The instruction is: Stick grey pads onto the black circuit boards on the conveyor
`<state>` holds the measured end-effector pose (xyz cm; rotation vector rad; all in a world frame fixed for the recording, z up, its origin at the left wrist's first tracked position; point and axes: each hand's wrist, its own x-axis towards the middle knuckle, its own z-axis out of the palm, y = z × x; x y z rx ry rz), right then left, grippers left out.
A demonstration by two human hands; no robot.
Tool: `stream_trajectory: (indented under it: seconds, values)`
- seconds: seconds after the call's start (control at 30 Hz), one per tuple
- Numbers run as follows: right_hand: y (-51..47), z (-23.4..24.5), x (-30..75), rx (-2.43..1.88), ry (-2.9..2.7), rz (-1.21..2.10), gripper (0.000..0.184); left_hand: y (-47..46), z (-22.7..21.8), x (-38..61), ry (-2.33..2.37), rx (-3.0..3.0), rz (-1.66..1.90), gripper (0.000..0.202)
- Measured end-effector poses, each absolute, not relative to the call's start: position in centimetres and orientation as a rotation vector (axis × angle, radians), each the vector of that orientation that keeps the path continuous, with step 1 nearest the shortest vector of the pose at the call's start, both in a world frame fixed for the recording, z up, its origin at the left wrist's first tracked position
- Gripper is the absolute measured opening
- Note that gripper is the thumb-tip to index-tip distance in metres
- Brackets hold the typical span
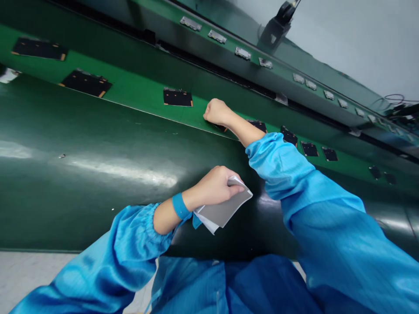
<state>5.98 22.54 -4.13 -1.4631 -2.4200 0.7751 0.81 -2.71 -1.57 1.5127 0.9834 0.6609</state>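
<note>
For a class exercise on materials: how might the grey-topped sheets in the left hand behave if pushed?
The grey-topped sheets would probably bend, since they look thin, with white layers splaying beneath. They seem light: the left hand alone holds them. Being flat, they would likely slide rather than roll.

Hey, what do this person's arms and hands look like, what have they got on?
The left sleeve and right sleeve are shiny bright blue, with gathered cuffs ending short of the wrists. The left hand and right hand are ungloved. A flat blue wristband circles the left wrist; none shows on the right.
</note>
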Motion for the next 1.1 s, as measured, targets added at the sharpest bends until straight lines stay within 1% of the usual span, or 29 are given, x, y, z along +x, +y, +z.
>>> stream_trajectory:
  seconds: [0.13, 0.2, 0.23, 0.3, 0.37, 0.4, 0.47, 0.53, 0.63, 0.7, 0.83, 0.87, 0.93, 1.03, 1.1]
  values:
    - [22.9, -3.4, 7.3, -1.579, -2.394, 0.585, 0.042, -1.7, -1.6, -0.2, 1.031, 1.442, 0.727, 0.02]
    - [21.4, -2.3, 9.4, -1.527, -2.369, 0.542, 0.044, -1.0, -1.6, -0.8, 1.106, 1.353, 0.809, 0.024]
    - [20.1, -1.7, 10.8, -1.474, -2.345, 0.575, 0.042, -0.7, -1.6, -1.2, 1.149, 1.3, 0.861, 0.026]
    - [16.6, -1.0, 13.7, -1.315, -2.238, 0.78, 0.034, -0.2, -1.5, -1.7, 1.222, 1.211, 0.959, 0.031]
    - [12.7, -0.8, 16.6, -1.125, -2.114, 1.123, 0.037, 0.1, -1.4, -2.0, 1.268, 1.18, 1.023, 0.033]
    - [10.9, -0.9, 17.7, -1.043, -2.074, 1.237, 0.04, 0.1, -1.4, -2.0, 1.287, 1.184, 1.04, 0.034]
    - [7.9, -1.1, 19.3, -0.975, -2.009, 1.322, 0.039, 0.1, -1.3, -2.0, 1.326, 1.207, 1.051, 0.034]
    - [5.9, -1.4, 19.8, -0.993, -1.986, 1.259, 0.028, 0.1, -1.2, -1.9, 1.366, 1.235, 1.038, 0.034]
    - [4.6, -1.2, 19.4, -0.972, -2.049, 1.049, 0.011, 0.0, -1.0, -1.8, 1.41, 1.286, 1.009, 0.031]
    - [4.4, -1.1, 19.2, -0.9, -2.12, 0.878, 0.01, 0.0, -0.9, -1.8, 1.424, 1.318, 0.996, 0.03]
    - [3.7, -1.3, 19.0, -0.853, -2.295, 0.478, 0.016, -0.1, -0.9, -1.9, 1.429, 1.315, 0.943, 0.033]
    - [3.6, -1.5, 18.9, -0.849, -2.313, 0.422, 0.016, -0.2, -0.9, -1.9, 1.431, 1.305, 0.928, 0.035]
    - [3.4, -1.7, 18.8, -0.838, -2.245, 0.455, 0.015, -0.3, -1.0, -1.9, 1.44, 1.289, 0.905, 0.037]
    - [3.5, -1.7, 18.6, -0.866, -2.016, 0.684, 0.015, -0.4, -1.0, -1.8, 1.452, 1.272, 0.87, 0.039]
    - [3.7, -1.6, 18.6, -0.892, -1.973, 0.783, 0.01, -0.4, -1.0, -1.7, 1.451, 1.26, 0.853, 0.04]
